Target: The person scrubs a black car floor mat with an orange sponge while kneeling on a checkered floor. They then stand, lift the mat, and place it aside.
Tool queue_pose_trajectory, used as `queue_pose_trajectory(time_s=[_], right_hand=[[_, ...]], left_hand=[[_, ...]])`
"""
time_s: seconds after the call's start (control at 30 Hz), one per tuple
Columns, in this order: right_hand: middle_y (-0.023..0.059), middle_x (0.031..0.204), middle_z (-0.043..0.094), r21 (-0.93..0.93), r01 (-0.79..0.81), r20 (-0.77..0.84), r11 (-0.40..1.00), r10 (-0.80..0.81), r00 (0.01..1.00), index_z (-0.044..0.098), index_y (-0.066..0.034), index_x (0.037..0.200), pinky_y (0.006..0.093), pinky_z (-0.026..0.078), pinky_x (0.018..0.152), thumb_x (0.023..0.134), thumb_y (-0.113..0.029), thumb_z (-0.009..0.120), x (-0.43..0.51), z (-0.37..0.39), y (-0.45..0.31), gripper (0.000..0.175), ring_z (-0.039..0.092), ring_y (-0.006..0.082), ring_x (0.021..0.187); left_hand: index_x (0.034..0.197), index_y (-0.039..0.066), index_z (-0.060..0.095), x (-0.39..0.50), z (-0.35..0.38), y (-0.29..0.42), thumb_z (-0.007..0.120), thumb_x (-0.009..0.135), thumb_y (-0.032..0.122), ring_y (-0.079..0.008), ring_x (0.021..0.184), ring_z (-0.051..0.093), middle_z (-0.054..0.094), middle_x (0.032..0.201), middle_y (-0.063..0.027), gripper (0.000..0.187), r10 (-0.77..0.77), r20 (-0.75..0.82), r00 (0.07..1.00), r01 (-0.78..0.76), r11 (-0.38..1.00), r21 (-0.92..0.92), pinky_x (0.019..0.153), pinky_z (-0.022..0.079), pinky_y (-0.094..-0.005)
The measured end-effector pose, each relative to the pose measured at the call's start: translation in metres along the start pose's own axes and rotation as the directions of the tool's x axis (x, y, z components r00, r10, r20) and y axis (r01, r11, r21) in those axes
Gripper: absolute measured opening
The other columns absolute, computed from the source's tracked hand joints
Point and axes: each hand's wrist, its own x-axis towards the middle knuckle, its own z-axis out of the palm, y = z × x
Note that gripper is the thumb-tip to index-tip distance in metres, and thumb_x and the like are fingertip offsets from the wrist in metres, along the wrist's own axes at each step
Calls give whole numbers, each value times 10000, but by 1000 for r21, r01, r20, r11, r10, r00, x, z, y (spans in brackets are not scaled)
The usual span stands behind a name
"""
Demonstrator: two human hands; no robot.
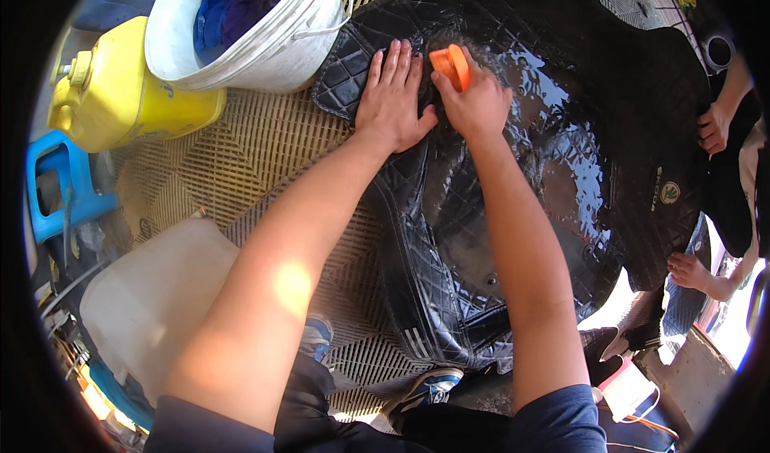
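Observation:
A black quilted car floor mat (421,206) lies before me, its sunken middle wet and holding dark, shiny water. My left hand (394,98) rests flat on its near left part, fingers stretched and holding nothing. Just right of it, my right hand (481,101) grips the orange handle of a scrub brush (450,65). The brush is against the wet quilted surface; its bristles are mostly hidden. At the mat's right side is a dark section (637,182) bearing a Skoda emblem.
Another person's hands (714,129) touch the dark section's right edge. A white bucket (271,56) with blue cloth stands at upper left, beside a yellow jerrycan (120,92). Below are a blue plastic stool (72,197) and a whitish plastic container (156,296). Grating tiles (240,146) cover the floor.

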Motion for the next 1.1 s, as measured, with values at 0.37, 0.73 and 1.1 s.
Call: queue_pose_trajectory(time_s=[0.37, 0.73, 1.1], right_hand=[[107, 996, 725, 31, 121, 33, 992, -122, 992, 670, -197, 1522, 463, 464, 875, 870, -526, 826, -25, -6, 4, 746, 721, 318, 950], [140, 1096, 781, -148, 72, -224, 986, -104, 969, 677, -178, 1501, 531, 485, 949, 913, -551, 770, 117, 16, 20, 702, 756, 318, 1031], [92, 997, 686, -160, -34, -46, 987, 27, 999, 653, -185, 1534, 468, 453, 849, 893, -538, 812, -41, -37, 61, 749, 698, 301, 979]], left_hand=[[1659, -16, 378, 1, -2, -4, 654, 935, 473, -316, 1708, 119, 251, 1806, -196, 917, -35, 15, 999, 37, 972, -232, 1391, 45, -482], [1641, -1, 415, 2, -2, -5, 646, 928, 450, -330, 1701, 128, 254, 1801, -188, 875, 5, 1, 1000, -5, 968, -252, 1391, 41, -500], [1646, 25, 401, 3, 3, -5, 662, 937, 376, -337, 1696, 148, 267, 1795, -188, 833, 33, -92, 995, -53, 971, -231, 1387, 57, -514]])
